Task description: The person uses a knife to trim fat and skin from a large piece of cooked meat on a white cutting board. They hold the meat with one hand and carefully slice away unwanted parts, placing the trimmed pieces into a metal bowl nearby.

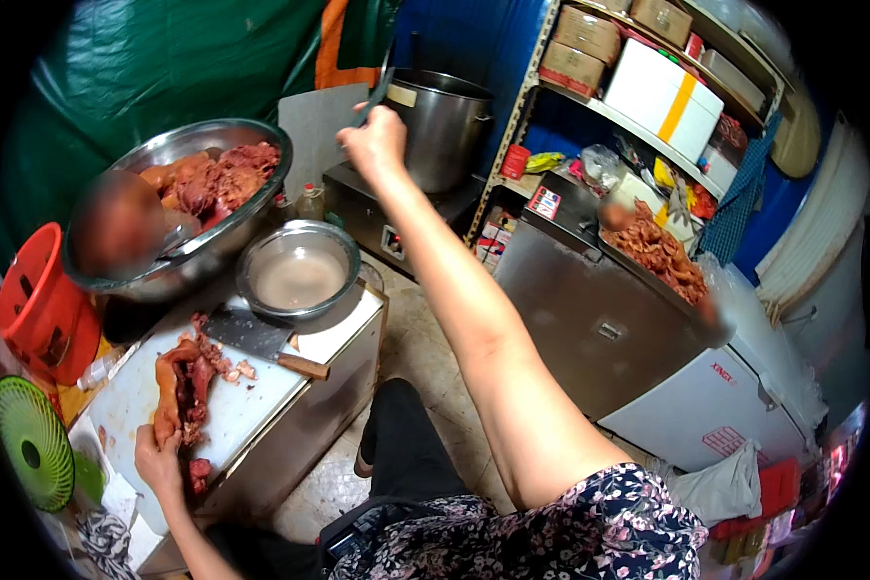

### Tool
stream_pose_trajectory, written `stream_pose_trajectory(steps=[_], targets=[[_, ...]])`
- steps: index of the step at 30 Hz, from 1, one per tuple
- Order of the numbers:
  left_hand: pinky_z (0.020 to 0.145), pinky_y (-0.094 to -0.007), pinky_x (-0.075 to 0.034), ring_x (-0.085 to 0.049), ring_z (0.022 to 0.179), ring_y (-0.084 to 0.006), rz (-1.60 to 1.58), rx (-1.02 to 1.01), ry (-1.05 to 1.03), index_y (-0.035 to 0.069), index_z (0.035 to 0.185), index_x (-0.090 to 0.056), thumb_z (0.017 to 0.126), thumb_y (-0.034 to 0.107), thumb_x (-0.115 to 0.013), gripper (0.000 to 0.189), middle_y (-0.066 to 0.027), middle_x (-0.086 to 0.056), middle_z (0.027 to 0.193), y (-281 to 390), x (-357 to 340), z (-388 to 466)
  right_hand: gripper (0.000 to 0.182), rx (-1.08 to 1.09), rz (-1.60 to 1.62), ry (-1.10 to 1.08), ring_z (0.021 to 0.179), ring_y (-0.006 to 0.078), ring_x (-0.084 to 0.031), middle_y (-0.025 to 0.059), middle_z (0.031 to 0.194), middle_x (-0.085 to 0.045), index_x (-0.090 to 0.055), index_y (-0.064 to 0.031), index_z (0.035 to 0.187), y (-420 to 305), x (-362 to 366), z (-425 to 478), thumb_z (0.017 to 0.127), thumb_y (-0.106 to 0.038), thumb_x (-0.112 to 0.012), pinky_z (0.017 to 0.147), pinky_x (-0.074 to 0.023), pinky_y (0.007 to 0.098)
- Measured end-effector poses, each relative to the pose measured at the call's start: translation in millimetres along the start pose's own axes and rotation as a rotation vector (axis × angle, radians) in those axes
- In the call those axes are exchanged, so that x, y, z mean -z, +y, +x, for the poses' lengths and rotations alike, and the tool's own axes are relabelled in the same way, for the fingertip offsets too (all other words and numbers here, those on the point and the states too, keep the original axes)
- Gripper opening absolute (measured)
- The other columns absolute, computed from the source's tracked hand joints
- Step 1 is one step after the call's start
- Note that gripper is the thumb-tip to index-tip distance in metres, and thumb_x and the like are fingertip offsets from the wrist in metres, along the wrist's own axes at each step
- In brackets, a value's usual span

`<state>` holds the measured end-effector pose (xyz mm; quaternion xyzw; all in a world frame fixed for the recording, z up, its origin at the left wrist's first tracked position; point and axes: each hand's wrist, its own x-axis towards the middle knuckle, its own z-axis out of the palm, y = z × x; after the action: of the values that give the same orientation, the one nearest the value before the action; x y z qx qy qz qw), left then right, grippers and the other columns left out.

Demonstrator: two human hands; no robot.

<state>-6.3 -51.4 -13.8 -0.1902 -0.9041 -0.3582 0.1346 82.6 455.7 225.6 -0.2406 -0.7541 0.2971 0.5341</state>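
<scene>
My left hand [159,453] grips the near end of a long piece of browned, cooked meat [170,391] on a white cutting board [254,420]. Its split side shows dark red flesh. My right hand [378,141] is raised out in front, closed around a dark, narrow knife-like tool [383,87]. The tool points up and is seen nearly edge-on, so its exact kind is unclear. Beyond the meat lies a wide cleaver [246,333] with a wooden handle, its handle end overhanging the board's right edge. Meat scraps [239,371] are scattered between them.
A steel bowl [355,250] of cloudy liquid stands behind the cleaver. Farther left is a large steel basin [288,156] heaped with meat. A tall stockpot [446,138] sits on a stove. Red bucket [80,341] and green fan [32,435] flank the board; a steel cabinet [565,312] stands right.
</scene>
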Motion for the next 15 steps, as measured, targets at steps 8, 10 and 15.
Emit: stream_pose_trajectory(steps=[8,10,15], targets=[[0.073,-0.0432,-0.045,-0.052,0.076,-0.0388,0.02,-0.005,-0.108,-0.004,0.089,-0.056,0.077,0.017,-0.078,0.033,-0.0218,-0.057,0.082,-30,10,6,0.042,0.317,0.233,-0.867,0.084,0.0405,-0.07,0.0194,0.085,-0.07,-0.069,-0.0019,0.104,-64,-130,-259,0.062,0.0,-0.07,0.076,-0.057,0.0465],[0.072,-0.0414,-0.046,-0.053,0.075,-0.0341,-0.065,-0.038,-0.117,-0.003,0.089,-0.057,0.078,0.016,-0.077,0.03,-0.0187,-0.057,0.081,-33,-3,12,0.039,0.435,0.345,-0.864,0.083,0.0421,-0.07,0.0209,0.084,-0.07,-0.067,-0.0022,0.1,-73,-155,-321,0.061,-0.002,-0.074,0.071,-0.0564,0.049],[0.067,-0.0289,-0.042,-0.047,0.071,-0.0135,-0.188,0.036,-0.091,0.001,0.085,-0.057,0.082,0.012,-0.071,0.018,-0.0013,-0.054,0.073,-31,-3,8,0.028,0.332,0.22,-0.948,0.079,0.0415,-0.071,0.0186,0.083,-0.07,-0.065,-0.0012,0.097,-103,-184,-382,0.072,-0.009,-0.073,0.067,-0.0567,0.0503]])
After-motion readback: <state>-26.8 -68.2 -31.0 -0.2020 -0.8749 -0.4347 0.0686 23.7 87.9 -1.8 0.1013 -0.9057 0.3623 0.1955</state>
